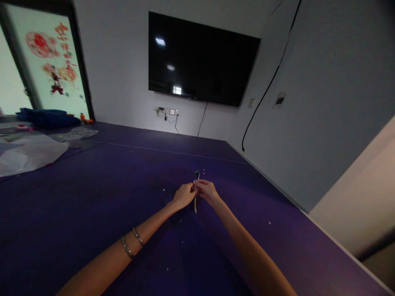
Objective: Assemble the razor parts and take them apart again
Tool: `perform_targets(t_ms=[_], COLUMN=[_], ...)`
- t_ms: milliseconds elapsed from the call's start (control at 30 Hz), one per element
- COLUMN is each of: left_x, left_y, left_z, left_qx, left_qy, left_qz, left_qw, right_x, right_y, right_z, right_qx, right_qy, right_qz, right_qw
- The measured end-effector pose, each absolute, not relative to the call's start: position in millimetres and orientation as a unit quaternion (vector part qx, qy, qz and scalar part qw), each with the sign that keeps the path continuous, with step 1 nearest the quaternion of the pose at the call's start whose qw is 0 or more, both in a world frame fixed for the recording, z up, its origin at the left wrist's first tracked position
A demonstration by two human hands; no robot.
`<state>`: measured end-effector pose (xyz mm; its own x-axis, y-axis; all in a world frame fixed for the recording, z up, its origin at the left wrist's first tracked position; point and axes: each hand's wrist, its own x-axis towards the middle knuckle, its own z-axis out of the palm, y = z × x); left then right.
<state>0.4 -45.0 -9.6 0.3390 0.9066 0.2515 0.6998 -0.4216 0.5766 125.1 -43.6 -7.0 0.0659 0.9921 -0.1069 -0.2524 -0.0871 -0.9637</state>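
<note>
A slim razor (195,204) with a pale handle and a small dark head stands roughly upright in the picture, near its middle. My left hand (184,195) closes its fingers on the handle from the left. From the right, my right hand (206,190) pinches the same handle just below the head. The fingertips of both hands meet there and hide the middle of the handle. Two bracelets (126,246) circle my left forearm.
Small white scraps (269,223) dot the purple surface (117,197). Clear plastic sheeting (33,154) and a dark blue cloth bundle (47,118) lie at the far left. A black cable (268,88) hangs at the right wall; a television (202,59) is mounted ahead.
</note>
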Motion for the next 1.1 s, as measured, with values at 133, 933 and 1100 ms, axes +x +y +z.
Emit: perform_targets(t_ms=[133,933,1100], left_x=[2,7,9], left_y=[-50,-55,-52], left_z=[-7,-13,-16], left_qx=[0.802,0.823,0.822], left_qy=[0.494,0.558,0.56], left_qz=[0.28,0.095,0.089], left_qw=[0.186,0.05,0.051], right_x=[137,305,301], right_y=[-47,-76,-76], right_z=[-2,-27,-22], right_qx=[-0.488,-0.824,-0.833], right_qy=[-0.391,-0.533,-0.534], right_qz=[0.551,0.002,-0.019], right_qw=[0.552,0.195,0.146])
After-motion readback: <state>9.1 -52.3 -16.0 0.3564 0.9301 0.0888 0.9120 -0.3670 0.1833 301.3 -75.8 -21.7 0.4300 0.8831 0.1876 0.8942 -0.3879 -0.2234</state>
